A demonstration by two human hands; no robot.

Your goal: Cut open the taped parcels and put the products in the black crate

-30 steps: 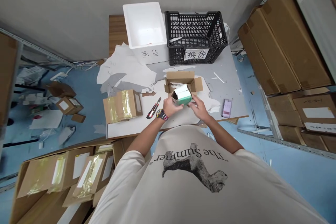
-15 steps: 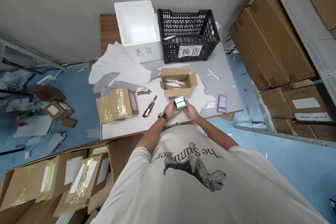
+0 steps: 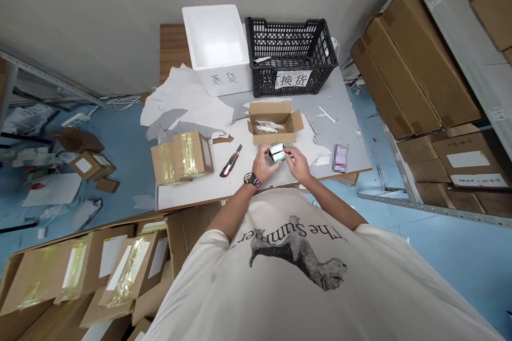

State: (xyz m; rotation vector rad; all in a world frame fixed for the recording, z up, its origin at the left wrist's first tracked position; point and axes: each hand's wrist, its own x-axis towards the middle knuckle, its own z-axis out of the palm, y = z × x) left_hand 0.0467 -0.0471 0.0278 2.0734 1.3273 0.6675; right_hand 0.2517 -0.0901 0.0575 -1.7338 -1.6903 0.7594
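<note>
Before the carton [image 3: 275, 123], the green box [image 3: 277, 153] is gripped by the fingers of the left hand [image 3: 264, 164] and touched by those of the right hand [image 3: 298, 163].

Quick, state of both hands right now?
Left hand: closed around the small green-and-white box.
Right hand: fingers at the same box's other side; can't tell whether it grips or only touches.

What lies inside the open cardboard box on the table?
Some white, paper-like pieces lie in the open cardboard box. Whatever is beneath them is covered, so it cannot be told.
</note>
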